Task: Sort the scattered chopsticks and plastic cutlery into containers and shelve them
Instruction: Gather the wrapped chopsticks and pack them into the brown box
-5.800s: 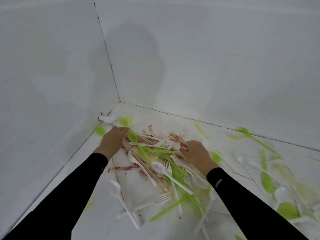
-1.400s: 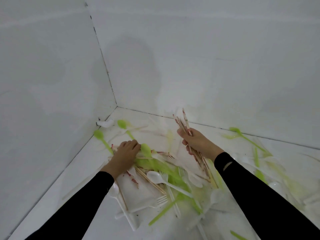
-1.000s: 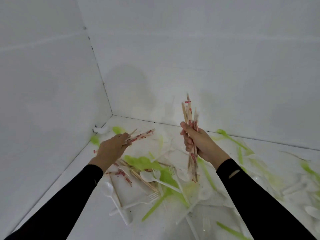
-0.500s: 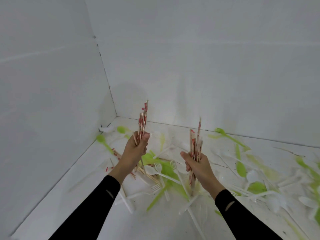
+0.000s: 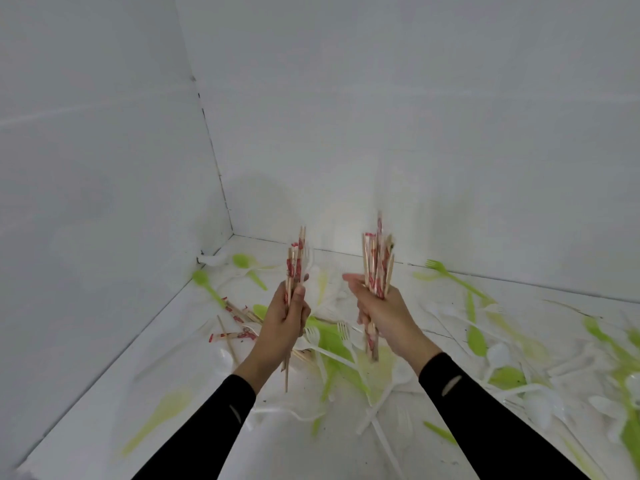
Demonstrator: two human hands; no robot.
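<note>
Heap: green and white plastic forks and spoons (image 5: 330, 339), below both fists; sticks slipping from the uneven bundles could tangle back in.
Right hand (image 5: 382, 315): clenched round thicker upright bundle of red-printed wrapped wooden chopsticks (image 5: 375, 265).
Left hand (image 5: 286, 322): grasping thinner chopstick bundle (image 5: 293, 268), ends staggered.

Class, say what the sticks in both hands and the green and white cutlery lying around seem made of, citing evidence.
Chopsticks in left hand and right hand: probably bamboo or wood, matt tan, some in red-printed wrappers. Green fork, white spoon: likely plastic, smooth, uniform colour.
</note>
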